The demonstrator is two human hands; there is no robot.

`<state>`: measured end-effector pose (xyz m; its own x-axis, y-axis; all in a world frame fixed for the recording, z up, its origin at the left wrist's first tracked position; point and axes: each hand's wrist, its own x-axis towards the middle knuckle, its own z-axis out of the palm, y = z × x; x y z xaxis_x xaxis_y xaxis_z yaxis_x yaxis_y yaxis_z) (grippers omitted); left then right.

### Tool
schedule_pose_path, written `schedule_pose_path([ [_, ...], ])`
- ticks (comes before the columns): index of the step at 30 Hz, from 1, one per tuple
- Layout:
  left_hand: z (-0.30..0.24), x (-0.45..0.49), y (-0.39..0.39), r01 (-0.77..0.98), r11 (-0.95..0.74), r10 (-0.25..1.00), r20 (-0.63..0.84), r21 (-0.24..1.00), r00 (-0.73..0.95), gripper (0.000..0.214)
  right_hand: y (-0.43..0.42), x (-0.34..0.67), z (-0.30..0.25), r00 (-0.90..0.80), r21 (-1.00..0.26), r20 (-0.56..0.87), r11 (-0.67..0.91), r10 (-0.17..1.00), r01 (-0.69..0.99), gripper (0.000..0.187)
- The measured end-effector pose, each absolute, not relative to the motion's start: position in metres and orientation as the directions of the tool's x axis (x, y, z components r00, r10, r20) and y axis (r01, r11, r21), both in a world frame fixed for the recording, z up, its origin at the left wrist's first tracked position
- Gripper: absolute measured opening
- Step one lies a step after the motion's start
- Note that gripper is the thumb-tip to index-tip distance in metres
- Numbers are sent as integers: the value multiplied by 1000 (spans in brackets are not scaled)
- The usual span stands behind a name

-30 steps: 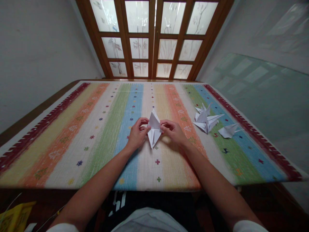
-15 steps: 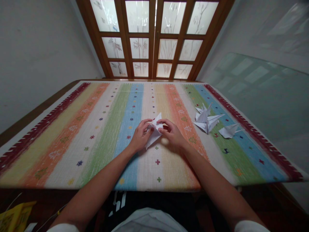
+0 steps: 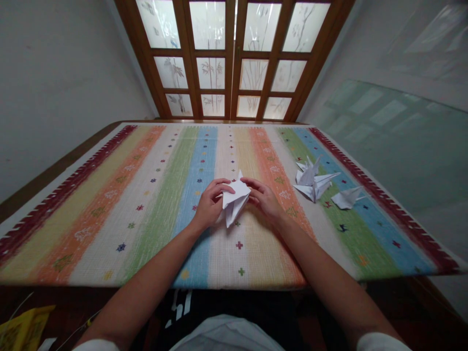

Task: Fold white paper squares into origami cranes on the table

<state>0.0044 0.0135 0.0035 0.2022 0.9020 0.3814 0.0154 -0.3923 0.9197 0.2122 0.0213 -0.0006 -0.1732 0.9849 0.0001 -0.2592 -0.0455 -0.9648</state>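
Between my two hands is a piece of white folded paper (image 3: 236, 195), its layers partly spread and a pointed flap hanging down toward me. My left hand (image 3: 212, 200) pinches its left side, thumb on the top face. At the right edge, my right hand (image 3: 263, 199) grips the paper with bent fingers; the thumb is partly hidden behind it. Farther right, several finished white paper cranes lie on the cloth: a cluster (image 3: 313, 181) and a single crane (image 3: 346, 198) apart from it.
A striped tablecloth (image 3: 153, 234) covers the table. Beyond the far edge stand wooden doors (image 3: 230, 58) with frosted panes. A glass panel (image 3: 395, 131) leans along the right wall. At the lower left, a yellow plastic crate (image 3: 25, 326) sits below table level.
The folded paper has been turned and tipped in my hands, so a broad flat face now shows on top with a flap opening beneath. The cranes have not moved.
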Motion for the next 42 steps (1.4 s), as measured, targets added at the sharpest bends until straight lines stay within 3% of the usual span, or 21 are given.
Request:
schedule_pose_path([
  [5, 8, 1, 10, -108, -222, 942, 242, 969, 233, 40, 24, 217, -1, -169, -974, 7, -31, 986, -224, 41],
  [10, 3, 2, 15, -65, -252, 955, 259, 965, 145, 16, 23, 221, -2, -275, -992, 77, 45, 958, -122, 56],
  [17, 0, 3, 18, -159, -200, 962, 224, 967, 155, 18, 26, 223, -5, -247, -991, 132, 132, 960, -15, 56],
  [24, -5, 6, 20, -258, -144, 971, 187, 955, 151, 19, 30, 224, -6, -204, -948, 303, 316, 931, 35, 34],
  [29, -6, 7, 19, -334, -72, 968, 147, 940, 205, 39, 28, 226, -1, -145, -824, 469, 490, 872, 284, 16],
  [32, -7, 7, 19, -314, -59, 962, 139, 947, 237, 39, 27, 228, 4, -123, -721, 556, 550, 822, 422, 5],
  [36, -9, 6, 21, -286, -112, 971, 167, 952, 174, 25, 23, 226, 9, -215, -785, 499, 543, 840, 299, 25],
  [39, -8, 5, 23, -203, -183, 973, 207, 962, 104, 19, 20, 219, 7, -297, -921, 318, 367, 900, 126, 33],
  [42, -5, 5, 22, -109, -242, 960, 254, 964, 120, 20, 18, 213, 3, -356, -975, 207, 223, 911, 2, 32],
])
